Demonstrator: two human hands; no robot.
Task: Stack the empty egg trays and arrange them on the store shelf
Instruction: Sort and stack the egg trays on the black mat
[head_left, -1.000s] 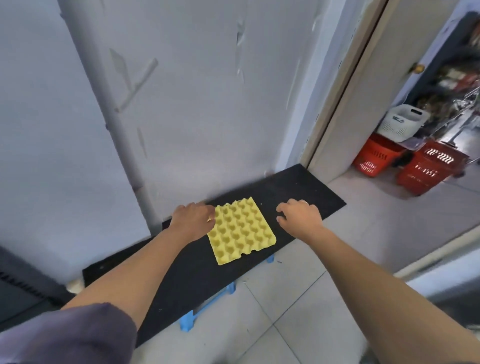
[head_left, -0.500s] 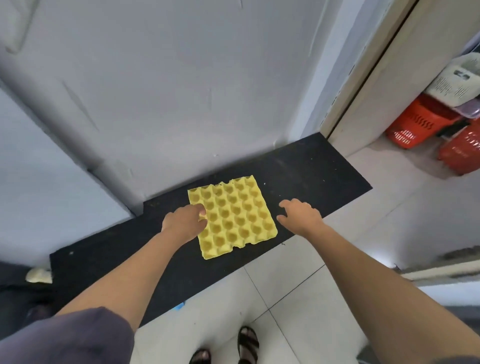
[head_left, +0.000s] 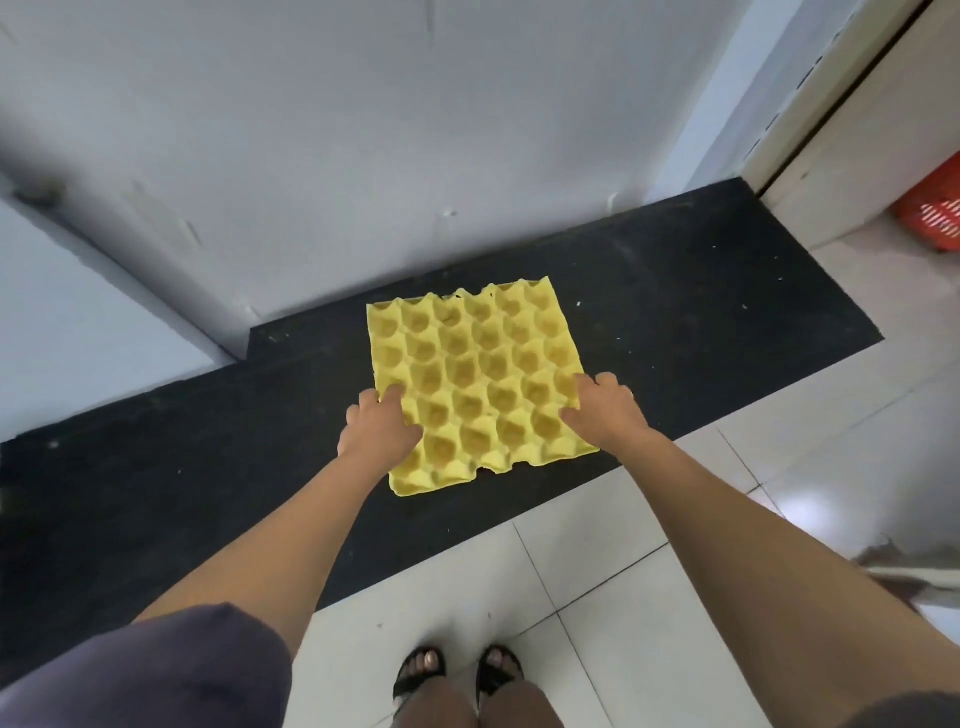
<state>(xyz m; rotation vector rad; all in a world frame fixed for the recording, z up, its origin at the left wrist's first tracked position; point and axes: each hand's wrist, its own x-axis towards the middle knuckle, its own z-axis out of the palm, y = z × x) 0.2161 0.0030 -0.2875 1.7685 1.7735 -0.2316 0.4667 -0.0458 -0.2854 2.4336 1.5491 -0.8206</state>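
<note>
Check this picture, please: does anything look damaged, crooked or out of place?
The yellow moulded-pulp egg tray lies slightly askew to the front edge of the black shelf board, and its far rim looks nicked in the middle. Small white specks dot the board. Nothing else stands out.

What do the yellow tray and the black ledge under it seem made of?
Tray: likely moulded paper pulp, matt yellow; soft rounded cups and a ragged, slightly torn rim suggest it. Ledge: black, matt, faintly grainy with pale specks; perhaps painted board or a rubber mat, cannot tell which.
</note>
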